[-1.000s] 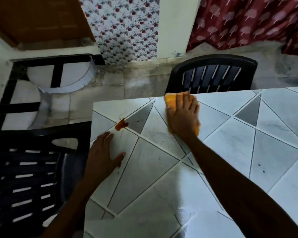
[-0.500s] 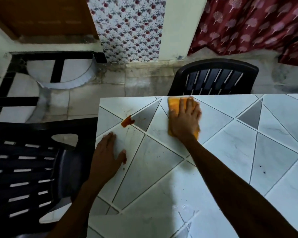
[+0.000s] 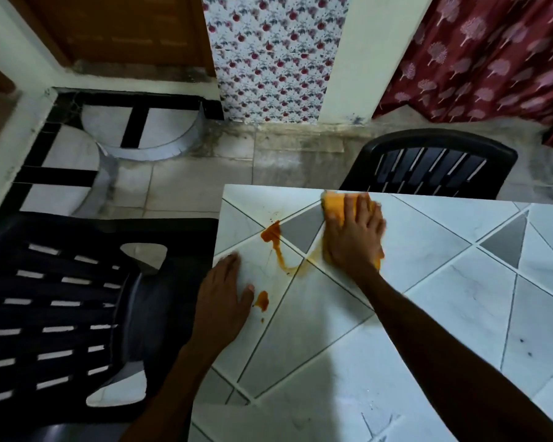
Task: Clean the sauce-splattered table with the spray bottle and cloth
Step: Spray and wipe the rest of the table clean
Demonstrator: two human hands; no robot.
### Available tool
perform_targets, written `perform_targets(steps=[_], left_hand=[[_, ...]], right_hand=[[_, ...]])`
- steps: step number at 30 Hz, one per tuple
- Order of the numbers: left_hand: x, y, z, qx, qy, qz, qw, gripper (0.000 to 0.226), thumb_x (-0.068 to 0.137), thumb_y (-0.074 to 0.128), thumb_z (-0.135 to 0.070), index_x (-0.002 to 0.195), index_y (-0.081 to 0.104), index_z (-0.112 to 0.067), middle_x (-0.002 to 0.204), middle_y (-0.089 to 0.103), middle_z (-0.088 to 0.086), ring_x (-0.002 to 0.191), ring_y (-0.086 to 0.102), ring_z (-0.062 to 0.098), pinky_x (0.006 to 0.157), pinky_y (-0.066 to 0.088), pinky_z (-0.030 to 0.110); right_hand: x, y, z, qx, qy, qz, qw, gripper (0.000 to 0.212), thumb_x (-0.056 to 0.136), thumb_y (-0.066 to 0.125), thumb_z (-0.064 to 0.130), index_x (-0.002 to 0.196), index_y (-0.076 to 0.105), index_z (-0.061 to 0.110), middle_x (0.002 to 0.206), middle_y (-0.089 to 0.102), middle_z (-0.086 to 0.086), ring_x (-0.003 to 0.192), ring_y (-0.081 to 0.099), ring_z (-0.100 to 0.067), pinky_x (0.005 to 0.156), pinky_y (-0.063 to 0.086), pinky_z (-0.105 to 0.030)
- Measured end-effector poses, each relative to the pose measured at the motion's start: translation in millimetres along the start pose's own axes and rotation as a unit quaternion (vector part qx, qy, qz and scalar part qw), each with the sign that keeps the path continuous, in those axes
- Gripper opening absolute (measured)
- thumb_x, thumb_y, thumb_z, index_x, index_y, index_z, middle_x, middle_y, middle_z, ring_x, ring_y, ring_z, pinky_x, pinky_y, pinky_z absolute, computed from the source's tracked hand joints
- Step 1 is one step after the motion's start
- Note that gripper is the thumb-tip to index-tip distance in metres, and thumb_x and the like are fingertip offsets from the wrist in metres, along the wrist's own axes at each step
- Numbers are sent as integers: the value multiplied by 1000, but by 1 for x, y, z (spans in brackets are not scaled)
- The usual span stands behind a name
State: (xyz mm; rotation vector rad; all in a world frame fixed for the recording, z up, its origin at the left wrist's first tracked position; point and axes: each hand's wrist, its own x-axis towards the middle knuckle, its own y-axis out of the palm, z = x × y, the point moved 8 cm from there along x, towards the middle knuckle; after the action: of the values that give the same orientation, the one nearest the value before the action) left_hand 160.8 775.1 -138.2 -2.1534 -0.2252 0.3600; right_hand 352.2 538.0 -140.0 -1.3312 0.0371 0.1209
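At the far left, a black slatted chair point(image 3: 61, 314) is set close against the left edge of the white tiled counter point(image 3: 428, 314). Just to its right, the left hand point(image 3: 224, 298) is laid palm down on the counter near that edge. Its fingers are straight and held together, its thumb is out to the side, and nothing is gripped by it. A small sauce blob point(image 3: 262, 301) is seen just beside the thumb tip, with a few specks below it. Further from the camera, a larger sauce smear point(image 3: 273, 234) is spread over a tile joint, and a thin orange streak is trailed from it down and round toward the right hand. The orange cloth point(image 3: 334, 207) is found near the far edge of the counter, flat on the tiles, and is mostly covered by the right hand point(image 3: 355, 240). That hand is pressed down on the cloth with fingers extended and slightly spread, not curled round it, and its outline is blurred. Cloth is shown beyond the fingertips and at the heel of the hand. Behind the far edge, a second black chair point(image 3: 434, 164) is placed on the stone floor point(image 3: 189, 183). At the upper right, a red curtain point(image 3: 492, 59) is hung down to the floor.
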Motion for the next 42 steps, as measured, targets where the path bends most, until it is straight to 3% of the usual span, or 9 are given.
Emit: perform_targets(steps=[6,11,15,19,23,27,31,35,42], left_hand=[[-7,-2,4,-82,-24,-19,996,62,93,40,-32,150,33,-8,153,36,10,140,35,25,118,30,42],[-17,-6,11,-103,-34,-34,993,55,96,35,-26,147,37,-6,152,37,13,140,36,24,115,23,26],[-22,-4,15,-115,-37,-39,992,49,102,41,-18,149,35,-6,153,35,11,141,33,22,114,17,20],[-30,-5,14,-131,-36,-63,989,52,99,47,-8,149,34,-6,154,32,10,140,28,11,110,11,6],[-40,-8,19,-138,-53,-91,985,53,97,50,-4,148,34,-4,152,35,12,133,26,7,112,21,23],[-47,-9,23,-147,-55,-91,983,53,97,49,-6,147,34,-3,152,34,14,133,27,10,114,27,32],[-54,-9,25,-164,-82,-87,979,59,95,54,-2,149,32,-6,155,31,9,140,31,16,112,22,21],[-68,-8,25,-192,-92,-101,972,60,95,51,0,151,29,-9,155,30,7,139,30,12,113,20,20],[-72,-10,42,-308,-193,-133,922,61,96,43,6,152,28,-13,144,49,10,132,48,22,111,40,40]], right_hand=[[-19,27,129,-19,-251,15,968,63,103,26,54,158,26,23,167,18,-7,154,11,-33,122,17,-54],[-133,31,67,-62,-414,78,905,63,104,32,52,160,15,29,169,3,1,156,-5,-26,126,7,-49],[-85,17,6,-58,-232,51,970,63,103,25,55,160,17,28,169,6,-1,156,3,-29,121,18,-57],[-13,14,58,-12,-66,-4,998,66,102,23,57,157,23,20,167,17,-10,153,10,-38,122,14,-58],[-40,37,138,-29,-244,19,969,65,102,24,55,158,26,22,167,17,-7,154,10,-34,121,16,-55],[-125,42,104,-44,-412,91,905,63,103,28,56,160,20,28,169,7,1,156,-3,-25,126,7,-48],[-91,30,47,-62,-317,87,942,65,102,21,60,160,14,31,169,4,2,156,-1,-26,123,13,-55],[-11,23,97,-31,-172,26,984,64,102,22,57,156,30,23,165,24,-8,151,18,-38,122,16,-56],[-113,52,148,-74,-433,101,893,67,102,21,58,160,20,24,169,10,-4,156,-1,-29,125,6,-51]])
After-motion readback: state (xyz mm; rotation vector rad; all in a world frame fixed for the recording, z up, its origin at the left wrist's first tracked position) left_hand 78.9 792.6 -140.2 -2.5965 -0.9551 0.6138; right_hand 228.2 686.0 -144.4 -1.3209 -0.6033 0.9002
